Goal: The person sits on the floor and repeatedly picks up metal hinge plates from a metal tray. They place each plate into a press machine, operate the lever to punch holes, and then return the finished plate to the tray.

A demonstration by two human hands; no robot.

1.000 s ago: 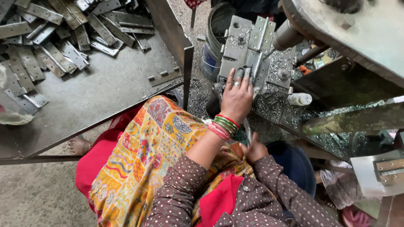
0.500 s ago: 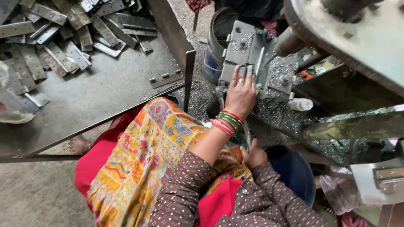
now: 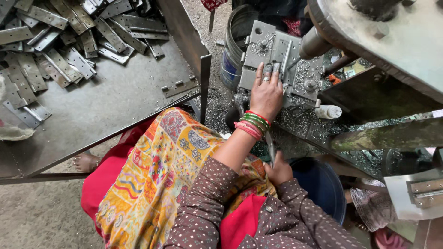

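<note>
My left hand [image 3: 266,94], with a ring and red and green bangles at the wrist, lies palm down on a grey metal plate [image 3: 258,55] of a machine fixture, fingertips pressing a flat piece against it. Metal shavings [image 3: 304,74] cover the fixture around the hand. My right hand [image 3: 278,171] is low by my lap, closed around a thin metal lever [image 3: 270,146] that rises toward the machine. A yellow patterned cloth [image 3: 161,180] covers my lap.
A metal table [image 3: 115,106] at left carries a heap of several grey hinge plates [image 3: 55,41]. A steel drum [image 3: 235,46] stands behind the fixture, a blue bucket [image 3: 323,184] by my right arm, a heavy machine frame [image 3: 383,41] at upper right.
My left hand has slid a little farther up the fixture plate, fingers now flat on it. The right hand stays closed on the lever.
</note>
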